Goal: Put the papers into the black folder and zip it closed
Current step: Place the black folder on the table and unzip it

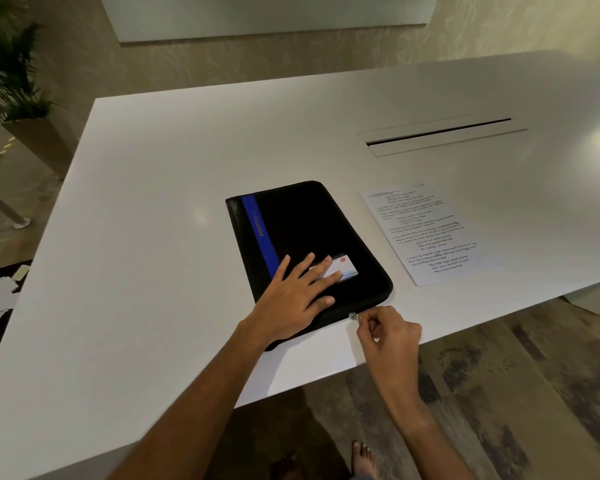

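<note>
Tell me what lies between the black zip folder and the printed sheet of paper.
Nothing: in the head view, only a bare strip of the white table separates the black zip folder from the printed paper sheet.

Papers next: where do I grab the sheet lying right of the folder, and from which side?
Take the papers by their near short edge, coming from your side of the table. They lie flat, with nothing to get under, so probably drag that edge past the table rim, then pinch it. The right hand is closest, though it now pinches the zipper pull.
</note>
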`<state>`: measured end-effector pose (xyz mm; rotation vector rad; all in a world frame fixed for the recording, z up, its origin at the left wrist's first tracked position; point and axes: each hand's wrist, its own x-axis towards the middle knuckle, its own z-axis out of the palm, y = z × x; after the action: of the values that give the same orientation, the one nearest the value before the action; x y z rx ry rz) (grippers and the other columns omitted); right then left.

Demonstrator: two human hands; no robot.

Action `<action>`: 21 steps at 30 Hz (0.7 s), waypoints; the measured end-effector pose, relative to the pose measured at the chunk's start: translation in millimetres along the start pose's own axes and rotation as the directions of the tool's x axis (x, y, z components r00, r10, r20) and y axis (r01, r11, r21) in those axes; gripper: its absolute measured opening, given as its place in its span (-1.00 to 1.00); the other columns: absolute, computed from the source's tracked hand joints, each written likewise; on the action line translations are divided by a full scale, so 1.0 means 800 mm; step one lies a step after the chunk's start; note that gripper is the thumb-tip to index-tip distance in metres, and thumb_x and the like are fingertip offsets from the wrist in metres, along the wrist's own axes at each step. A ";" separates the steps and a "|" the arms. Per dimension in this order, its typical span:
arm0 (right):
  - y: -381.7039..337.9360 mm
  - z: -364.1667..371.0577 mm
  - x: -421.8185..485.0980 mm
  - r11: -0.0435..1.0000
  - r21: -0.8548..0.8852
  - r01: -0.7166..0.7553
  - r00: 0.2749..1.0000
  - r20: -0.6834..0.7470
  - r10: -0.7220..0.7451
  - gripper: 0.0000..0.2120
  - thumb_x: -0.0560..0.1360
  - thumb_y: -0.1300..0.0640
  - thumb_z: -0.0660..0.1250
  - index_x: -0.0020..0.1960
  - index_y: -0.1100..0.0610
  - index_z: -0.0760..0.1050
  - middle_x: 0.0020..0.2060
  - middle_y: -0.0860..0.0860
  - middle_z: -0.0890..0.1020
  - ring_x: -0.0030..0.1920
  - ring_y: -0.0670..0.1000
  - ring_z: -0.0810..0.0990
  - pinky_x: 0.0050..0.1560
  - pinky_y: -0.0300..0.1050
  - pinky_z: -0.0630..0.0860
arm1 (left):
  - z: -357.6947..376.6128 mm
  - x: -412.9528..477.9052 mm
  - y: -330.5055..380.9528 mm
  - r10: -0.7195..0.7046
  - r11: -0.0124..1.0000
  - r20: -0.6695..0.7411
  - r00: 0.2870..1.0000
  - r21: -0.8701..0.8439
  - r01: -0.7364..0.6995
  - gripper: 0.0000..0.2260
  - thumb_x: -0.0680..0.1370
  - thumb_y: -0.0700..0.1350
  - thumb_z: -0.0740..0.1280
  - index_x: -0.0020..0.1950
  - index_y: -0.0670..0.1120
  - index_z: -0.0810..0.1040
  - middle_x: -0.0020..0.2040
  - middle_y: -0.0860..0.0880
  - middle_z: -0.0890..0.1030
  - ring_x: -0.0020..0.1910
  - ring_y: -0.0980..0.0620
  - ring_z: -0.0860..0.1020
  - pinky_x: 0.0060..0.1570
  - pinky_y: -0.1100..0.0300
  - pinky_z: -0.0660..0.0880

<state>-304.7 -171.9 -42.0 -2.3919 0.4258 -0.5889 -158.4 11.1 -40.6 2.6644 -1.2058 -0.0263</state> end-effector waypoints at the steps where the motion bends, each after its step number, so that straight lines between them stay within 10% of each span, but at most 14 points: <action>1: 0.001 -0.002 0.002 1.000 -0.008 -0.003 1.000 -0.006 0.003 -0.85 0.54 0.27 0.57 -0.07 0.08 0.64 -0.22 -0.07 0.65 -0.24 0.01 0.59 -0.02 -0.16 0.21 | -0.002 -0.001 -0.002 0.017 0.999 0.011 1.000 -0.035 -0.017 -0.35 0.71 0.41 -0.08 0.77 0.21 0.05 0.80 0.12 -0.01 0.78 0.01 -0.15 0.70 -0.32 -0.14; 6: -0.009 -0.001 0.001 0.995 -0.100 0.018 0.999 0.045 -0.014 -0.83 0.57 0.11 0.55 -0.14 0.05 0.60 -0.29 -0.09 0.59 -0.24 0.00 0.54 -0.04 -0.02 0.32 | -0.005 -0.011 -0.003 0.153 0.988 -0.005 0.988 -0.027 -0.153 -0.21 0.59 0.48 0.26 0.75 0.17 0.22 0.78 0.10 0.12 0.78 -0.01 -0.09 0.64 -0.42 -0.31; 12: -0.018 -0.003 0.013 0.987 -0.152 0.047 0.996 0.086 -0.034 -0.79 0.55 0.19 0.58 -0.18 0.08 0.59 -0.35 -0.07 0.55 -0.33 0.00 0.52 -0.07 -0.02 0.35 | 0.001 -0.022 0.004 0.166 0.967 -0.223 0.960 -0.152 -0.203 -0.48 0.57 0.18 0.51 0.47 -0.02 0.65 0.54 0.00 0.58 0.65 -0.10 0.38 0.61 -0.50 0.16; 21: -0.047 0.018 -0.015 0.981 -0.051 0.190 0.975 0.124 -0.182 -0.83 0.50 0.27 0.62 -0.13 0.10 0.66 -0.24 -0.04 0.67 -0.29 -0.04 0.59 -0.06 -0.11 0.46 | -0.003 -0.029 0.002 0.139 0.922 -0.261 0.955 -0.317 -0.221 -0.52 0.55 0.07 0.58 0.42 -0.09 0.68 0.51 -0.03 0.61 0.65 -0.06 0.40 0.66 -0.45 0.09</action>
<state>-301.6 -131.7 -31.8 -2.5291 0.1717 -0.5185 -175.0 27.6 -39.4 2.1789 -1.2359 0.0966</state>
